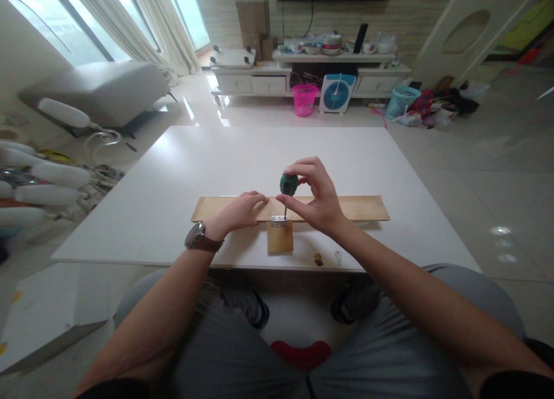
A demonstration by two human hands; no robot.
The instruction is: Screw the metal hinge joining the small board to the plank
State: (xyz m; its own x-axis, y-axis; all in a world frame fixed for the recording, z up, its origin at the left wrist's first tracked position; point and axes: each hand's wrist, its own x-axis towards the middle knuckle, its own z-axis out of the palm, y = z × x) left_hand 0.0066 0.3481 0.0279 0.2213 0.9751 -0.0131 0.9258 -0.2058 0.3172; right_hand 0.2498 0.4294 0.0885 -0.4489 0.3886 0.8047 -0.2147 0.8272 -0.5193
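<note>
My right hand point(318, 200) holds a screwdriver point(288, 183) by its green handle, thumb on one side and fingers on the other. The shaft points down to a small metal hinge point(279, 219) at the near edge of a long wooden board point(359, 208). Below the hinge, a short wooden piece point(280, 239) extends toward me, at right angles to the board. My left hand point(242, 210), with a watch on its wrist, grips the board left of the hinge, fingers over its top. The screwdriver's tip is too small to make out against the hinge.
The board lies on a white table point(208, 162) in front of my knees. Two small stickers or scraps, one a yellow and brown figure point(318, 259), lie near the front edge. Beyond the table are a pink basket point(304, 100) and a blue fan point(337, 94).
</note>
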